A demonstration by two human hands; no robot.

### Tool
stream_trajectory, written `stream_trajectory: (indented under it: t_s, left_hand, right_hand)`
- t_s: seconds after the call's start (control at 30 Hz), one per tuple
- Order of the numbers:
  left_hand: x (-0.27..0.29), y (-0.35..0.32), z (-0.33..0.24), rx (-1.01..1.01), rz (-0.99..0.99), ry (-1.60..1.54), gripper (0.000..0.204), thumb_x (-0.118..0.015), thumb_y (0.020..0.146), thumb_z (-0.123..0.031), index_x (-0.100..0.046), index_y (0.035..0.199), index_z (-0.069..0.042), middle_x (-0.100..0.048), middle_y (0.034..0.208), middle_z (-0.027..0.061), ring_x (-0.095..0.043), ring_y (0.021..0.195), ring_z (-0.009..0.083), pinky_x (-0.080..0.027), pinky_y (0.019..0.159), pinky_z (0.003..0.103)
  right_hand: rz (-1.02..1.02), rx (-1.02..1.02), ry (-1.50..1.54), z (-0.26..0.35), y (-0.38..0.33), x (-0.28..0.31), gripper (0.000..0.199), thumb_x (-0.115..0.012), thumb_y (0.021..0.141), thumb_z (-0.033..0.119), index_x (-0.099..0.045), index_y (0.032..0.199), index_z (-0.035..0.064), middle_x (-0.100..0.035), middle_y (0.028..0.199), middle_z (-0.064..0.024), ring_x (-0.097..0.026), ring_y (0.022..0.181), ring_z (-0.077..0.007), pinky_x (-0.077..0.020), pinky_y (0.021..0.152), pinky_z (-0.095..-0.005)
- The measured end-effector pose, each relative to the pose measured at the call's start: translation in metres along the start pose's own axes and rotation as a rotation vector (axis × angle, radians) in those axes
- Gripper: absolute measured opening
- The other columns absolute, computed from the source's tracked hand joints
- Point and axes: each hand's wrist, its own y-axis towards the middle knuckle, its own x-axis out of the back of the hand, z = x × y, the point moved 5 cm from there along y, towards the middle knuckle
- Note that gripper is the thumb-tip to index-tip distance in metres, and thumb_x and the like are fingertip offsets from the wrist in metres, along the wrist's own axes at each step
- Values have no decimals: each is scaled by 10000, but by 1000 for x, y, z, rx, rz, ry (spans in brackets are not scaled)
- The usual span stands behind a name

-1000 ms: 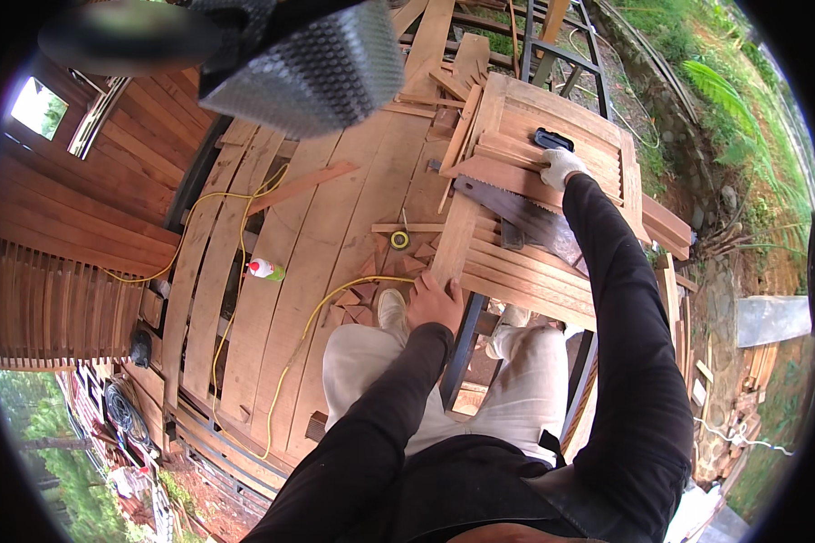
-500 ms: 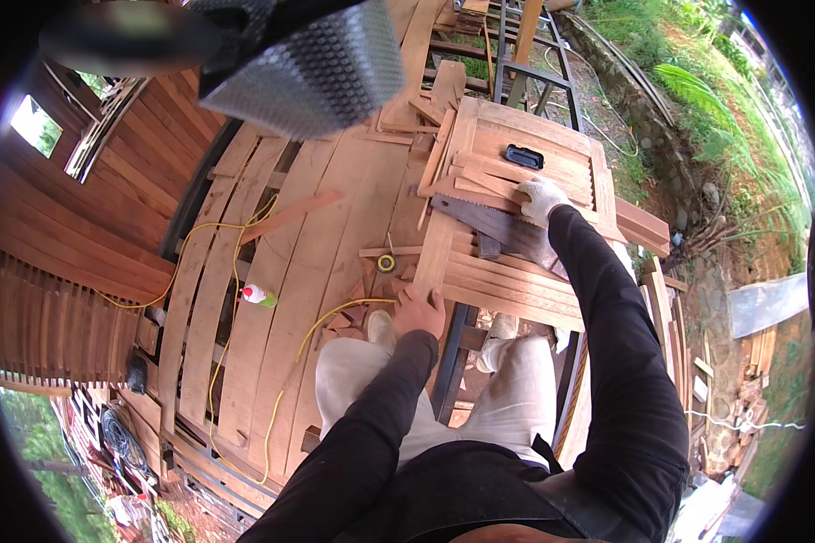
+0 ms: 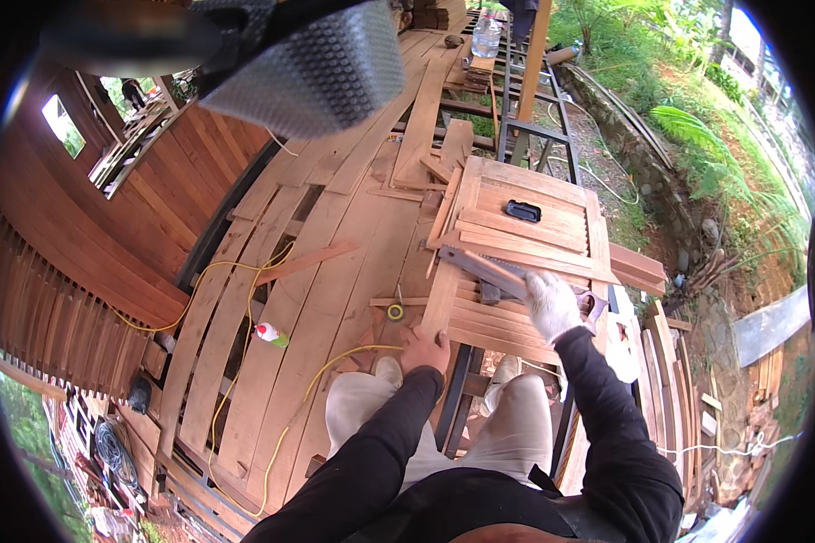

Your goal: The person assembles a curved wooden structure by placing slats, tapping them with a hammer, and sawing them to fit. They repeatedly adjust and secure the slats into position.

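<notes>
A louvered wooden panel [image 3: 493, 177] with slats lies in front of me. My left hand [image 3: 424, 349], bare, is closed round the near left end of its frame. My right hand [image 3: 552, 306], in a pale glove, is closed on a thin wooden strip [image 3: 494, 270] that slants to the upper left. Beneath the strip lies a handsaw [image 3: 455, 258], its handle [image 3: 592, 309] just right of the glove; the hand hides part of the blade. A small dark block [image 3: 490, 292] rests on the slats by the saw. Farther up the panel sits a small black tray [image 3: 522, 211].
Left of the panel spreads a plank deck [image 3: 335, 262] with gaps. On it are a yellow cord [image 3: 285, 433], a white and green bottle [image 3: 271, 335], a yellow roll [image 3: 395, 312] and a loose board [image 3: 308, 261]. Stacked timber [image 3: 638, 267] sits at the right.
My right hand has moved from the slats toward me, down beside the saw handle, and a thin strip now shows in it. The left hand stays on the frame end. The view has tilted up.
</notes>
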Motion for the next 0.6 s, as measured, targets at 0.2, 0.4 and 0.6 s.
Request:
stream_trajectory:
  t_s: [0.2,0.4,0.6]
  left_hand:
    - [6,-2,-18,-37,38,-66,703,-630,937,-573,-489,1354,-25,-627,1286,245,-642,1192,425,-546,963,544]
    - [16,-14,-2,-225,-86,-280,674,-734,865,-399,-500,1397,-58,-576,1385,200,-588,1274,395,-496,1041,528]
    - [35,-89,-56,-970,-85,-241,519,-734,900,-378,-627,1305,-71,-631,1319,133,-552,1320,355,-284,1210,586]
  right_hand:
    - [376,-326,252,42,-169,-35,580,-712,880,215,-574,1438,132,-733,1130,-230,-717,1018,-420,-565,888,-508]
    - [780,-420,210,103,-227,-50,577,-736,862,261,-596,1408,140,-754,1112,-233,-725,1051,-412,-560,920,-499]
    - [459,-157,371,94,-233,-48,468,-750,841,235,-665,1289,131,-756,1081,-167,-727,1032,-377,-571,886,-482]
